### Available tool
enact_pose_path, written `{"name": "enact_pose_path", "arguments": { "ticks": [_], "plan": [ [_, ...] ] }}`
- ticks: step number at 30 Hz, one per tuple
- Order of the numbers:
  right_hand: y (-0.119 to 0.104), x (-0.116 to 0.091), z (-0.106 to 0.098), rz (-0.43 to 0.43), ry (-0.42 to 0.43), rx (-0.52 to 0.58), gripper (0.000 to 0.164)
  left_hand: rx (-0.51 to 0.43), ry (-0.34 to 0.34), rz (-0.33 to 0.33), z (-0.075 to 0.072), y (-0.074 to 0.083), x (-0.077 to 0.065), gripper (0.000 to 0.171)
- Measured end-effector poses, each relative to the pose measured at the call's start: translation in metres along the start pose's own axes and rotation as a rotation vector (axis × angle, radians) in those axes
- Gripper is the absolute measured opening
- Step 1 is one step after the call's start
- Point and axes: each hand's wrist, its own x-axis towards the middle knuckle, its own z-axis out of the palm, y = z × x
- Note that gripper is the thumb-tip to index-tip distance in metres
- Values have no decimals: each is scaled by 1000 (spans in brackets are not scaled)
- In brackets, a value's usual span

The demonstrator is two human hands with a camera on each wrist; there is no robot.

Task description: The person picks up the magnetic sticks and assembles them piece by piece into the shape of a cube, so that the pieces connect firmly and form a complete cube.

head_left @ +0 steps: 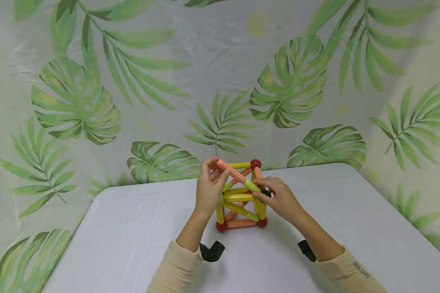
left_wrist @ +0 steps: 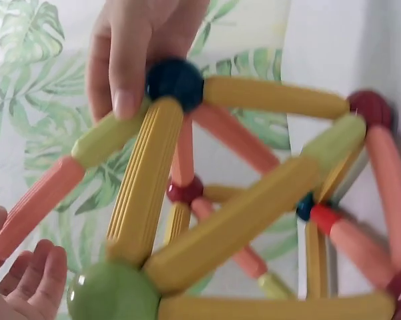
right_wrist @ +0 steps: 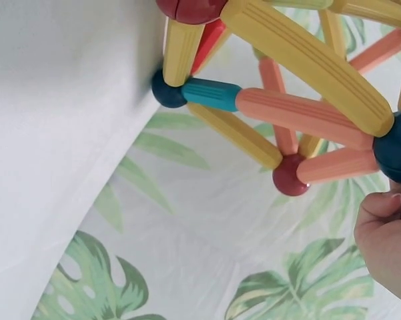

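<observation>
A cube-shaped frame of magnetic sticks and balls stands on the table, with yellow sticks [head_left: 239, 197], coral sticks and red balls [head_left: 221, 227]. My left hand [head_left: 208, 191] pinches the upper end of a coral stick [head_left: 231, 170] between thumb and fingers. That stick slants down, end to end with a short light green stick [head_left: 251, 186]. My right hand [head_left: 282, 199] pinches the light green stick beside a dark blue ball [left_wrist: 175, 83] at a top corner. A light green ball [left_wrist: 113, 293] forms another corner, close to my left hand.
A white-covered table [head_left: 132, 240] carries the frame near its back edge. Behind it hangs a cloth [head_left: 220, 61] printed with green leaves. Black wrist pieces [head_left: 212, 251] show below both hands.
</observation>
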Motion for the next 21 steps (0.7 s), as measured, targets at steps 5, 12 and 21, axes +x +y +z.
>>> {"name": "enact_pose_path", "arguments": {
  "ticks": [5, 12, 21],
  "plan": [
    [-2, -1, 3, 15, 18, -19, 34, 258, 36, 87, -13, -12, 16, 29],
    [-3, 0, 7, 14, 57, -43, 33, 406, -42, 106, -23, -24, 27, 29],
    [-10, 2, 13, 110, 80, -81, 23, 556, -175, 72, -33, -49, 36, 30]
  ]
}}
